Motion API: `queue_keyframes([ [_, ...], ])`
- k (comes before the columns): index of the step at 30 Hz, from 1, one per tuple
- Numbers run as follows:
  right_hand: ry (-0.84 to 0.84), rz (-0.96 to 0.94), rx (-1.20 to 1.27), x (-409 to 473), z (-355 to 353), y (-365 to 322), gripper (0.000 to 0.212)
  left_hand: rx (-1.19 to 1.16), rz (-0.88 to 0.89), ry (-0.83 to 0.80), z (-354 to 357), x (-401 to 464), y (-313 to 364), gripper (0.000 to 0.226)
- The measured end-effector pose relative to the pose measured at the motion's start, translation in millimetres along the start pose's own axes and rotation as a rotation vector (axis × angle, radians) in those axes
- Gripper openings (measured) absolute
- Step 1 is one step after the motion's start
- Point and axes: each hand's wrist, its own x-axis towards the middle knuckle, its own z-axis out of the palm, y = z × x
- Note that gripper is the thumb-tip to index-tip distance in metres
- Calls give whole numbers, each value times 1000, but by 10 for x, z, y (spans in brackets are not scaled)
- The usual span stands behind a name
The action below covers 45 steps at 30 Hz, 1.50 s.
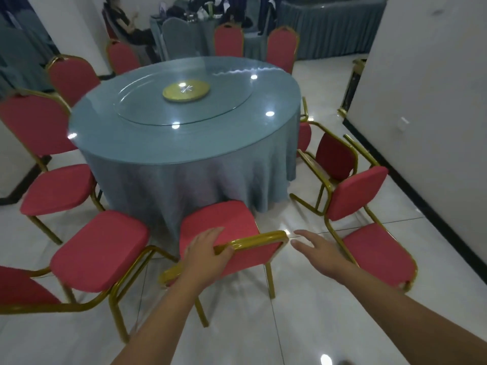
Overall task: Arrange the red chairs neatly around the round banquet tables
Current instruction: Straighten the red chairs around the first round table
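A round banquet table (pixel 184 143) with a blue cloth and a glass turntable stands ahead. Red chairs with gold frames ring it. The nearest chair (pixel 218 219) faces the table, its seat close to the cloth. My left hand (pixel 208 248) grips the top rail of its backrest (pixel 253 255), fingers over the front and thumb behind. My right hand (pixel 313 248) hovers with spread fingers just right of the backrest's corner, touching nothing. Another chair (pixel 100 248) stands angled at the left. To the right are a chair (pixel 376 254) and, behind it, one more (pixel 334 156).
More red chairs stand at the left (pixel 58 188) and the far side (pixel 228 40). A white wall (pixel 421 101) with a black baseboard runs along the right. A person (pixel 123 25) sits at a cluttered table at the back. The floor is glossy white tile.
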Motion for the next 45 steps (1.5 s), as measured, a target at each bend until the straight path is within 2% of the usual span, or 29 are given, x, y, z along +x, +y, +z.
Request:
queue_keyframes([
  [4, 69, 14, 43, -200, -527, 699, 54, -59, 234, -106, 682, 68, 695, 51],
  [6, 113, 54, 4, -320, -883, 1080, 57, -77, 225, -230, 1119, 115, 1061, 51],
  [9, 176, 102, -76, -446, -1453, 1695, 81, -20, 166, -424, 1769, 195, 1616, 66],
  [10, 181, 121, -112, -455, -1642, 1911, 82, -4, 152, -472, 1980, 256, 1770, 69],
  [12, 204, 188, -200, -473, -2025, 2307, 69, 48, 144, -527, 2373, 387, 2068, 74],
  [16, 234, 270, -262, -457, -2693, 2955, 68, 98, 146, -574, 3018, 610, 2656, 73],
  [20, 246, 281, -243, -327, -3236, 3326, 81, 98, 155, -623, 3441, 821, 3139, 75],
  [27, 270, 316, -224, 266, -3997, 3663, 70, 60, 84, -706, 4117, 1493, 3754, 91],
  [30, 269, 318, -257, 612, -4360, 3741, 63, 31, 79, -740, 4410, 1896, 4049, 89],
  [37, 205, 397, -307, 1378, -5183, 3924, 66, 13, -23, -751, 4853, 2760, 4644, 83],
  [41, 163, 370, -314, 1785, -5577, 4090, 67, 83, -23, -730, 5002, 3120, 4923, 82],
  [45, 77, 308, -329, 2163, -5935, 4408, 67, 93, -133, -655, 5202, 3336, 5110, 82],
])
